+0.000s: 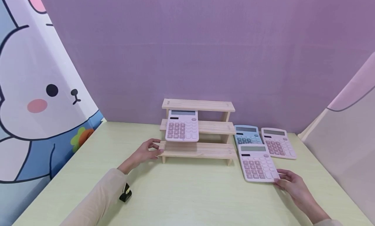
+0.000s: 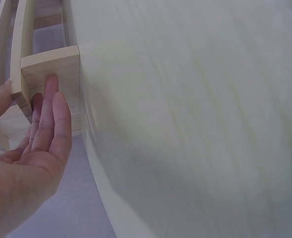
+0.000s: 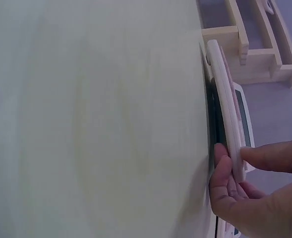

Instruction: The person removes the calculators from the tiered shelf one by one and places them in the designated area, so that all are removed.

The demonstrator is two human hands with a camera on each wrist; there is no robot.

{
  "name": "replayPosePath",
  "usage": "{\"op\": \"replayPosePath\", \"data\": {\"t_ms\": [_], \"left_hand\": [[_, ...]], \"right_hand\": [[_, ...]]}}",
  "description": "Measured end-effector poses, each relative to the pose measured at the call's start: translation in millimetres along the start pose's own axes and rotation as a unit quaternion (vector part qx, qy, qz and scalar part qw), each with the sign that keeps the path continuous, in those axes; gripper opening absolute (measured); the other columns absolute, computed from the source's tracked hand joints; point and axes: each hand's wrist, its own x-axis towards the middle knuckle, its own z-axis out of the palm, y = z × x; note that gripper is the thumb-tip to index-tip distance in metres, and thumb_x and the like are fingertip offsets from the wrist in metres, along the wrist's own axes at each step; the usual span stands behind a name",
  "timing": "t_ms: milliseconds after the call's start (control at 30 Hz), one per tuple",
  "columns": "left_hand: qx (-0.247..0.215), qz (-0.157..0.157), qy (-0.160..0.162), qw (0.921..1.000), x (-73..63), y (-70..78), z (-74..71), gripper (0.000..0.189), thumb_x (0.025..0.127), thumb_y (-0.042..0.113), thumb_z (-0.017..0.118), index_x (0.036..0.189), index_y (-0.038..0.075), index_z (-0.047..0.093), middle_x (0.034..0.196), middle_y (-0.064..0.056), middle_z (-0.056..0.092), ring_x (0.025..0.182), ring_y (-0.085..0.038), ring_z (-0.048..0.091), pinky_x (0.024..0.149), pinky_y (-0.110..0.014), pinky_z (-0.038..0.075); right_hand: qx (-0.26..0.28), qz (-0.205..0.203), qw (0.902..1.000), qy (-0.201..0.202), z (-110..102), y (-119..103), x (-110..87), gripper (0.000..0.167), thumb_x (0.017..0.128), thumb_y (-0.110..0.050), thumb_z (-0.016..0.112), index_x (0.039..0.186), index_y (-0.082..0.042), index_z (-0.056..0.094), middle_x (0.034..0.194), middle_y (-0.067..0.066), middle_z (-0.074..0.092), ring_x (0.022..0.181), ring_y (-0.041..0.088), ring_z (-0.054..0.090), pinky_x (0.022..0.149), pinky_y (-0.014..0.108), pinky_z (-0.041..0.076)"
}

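Note:
A three-tier wooden display stand [image 1: 199,149] stands mid-table. My left hand [image 1: 147,150] is at the left end of its lowest step; in the left wrist view the hand [image 2: 41,144] has its thumb on the board's top face and its fingers under the end, beside the leg. On the middle tier a pink calculator [image 1: 182,126] leans upright. My right hand [image 1: 294,188] holds another pink calculator [image 1: 257,164] by its lower right corner. In the right wrist view, thumb above and fingers below pinch that calculator's edge [image 3: 227,104], raised at a tilt off the table.
Behind the held calculator lie a blue calculator [image 1: 246,131], partly covered by it, and a third pink one [image 1: 278,143]. A small black object [image 1: 126,193] is by the left sleeve. A purple cloth wall [image 1: 199,56] rises behind the pale table [image 1: 187,193].

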Motion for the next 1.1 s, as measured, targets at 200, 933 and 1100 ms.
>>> {"op": "replayPosePath", "data": {"t_ms": [200,933,1100], "left_hand": [[0.0,0.002,-0.004,1.0,-2.8,4.7,-0.2,0.057,0.087,0.016,0.062,0.132,-0.004,0.035,0.113,-0.024,0.052,0.084,-0.015,0.06,0.077,-0.035,0.057],[0.002,-0.007,0.004,1.0,-0.5,2.0,0.4,0.055,0.086,0.016,0.063,0.132,-0.001,0.037,0.113,-0.022,0.053,0.084,-0.016,0.061,0.076,-0.033,0.057],[0.003,-0.01,0.006,0.9999,-0.2,2.4,0.2,0.055,0.086,0.016,0.063,0.132,0.0,0.038,0.112,-0.021,0.054,0.083,-0.015,0.061,0.076,-0.032,0.057]], "right_hand": [[-0.048,-0.018,0.9987,0.002,0.4,-1.5,-1.3,0.054,0.085,0.003,0.054,0.128,0.02,0.028,0.103,0.017,0.058,0.076,-0.002,0.058,0.069,0.019,0.055],[-0.169,-0.039,0.9848,-0.003,-3.1,-8.4,1.6,0.051,0.083,-0.002,0.056,0.124,0.019,0.035,0.111,0.036,0.051,0.072,0.004,0.058,0.055,0.026,0.052],[-0.178,-0.035,0.9835,-0.002,-3.1,-10.8,2.4,0.051,0.083,-0.003,0.057,0.123,0.019,0.036,0.11,0.035,0.052,0.07,0.006,0.059,0.054,0.025,0.051]]}}
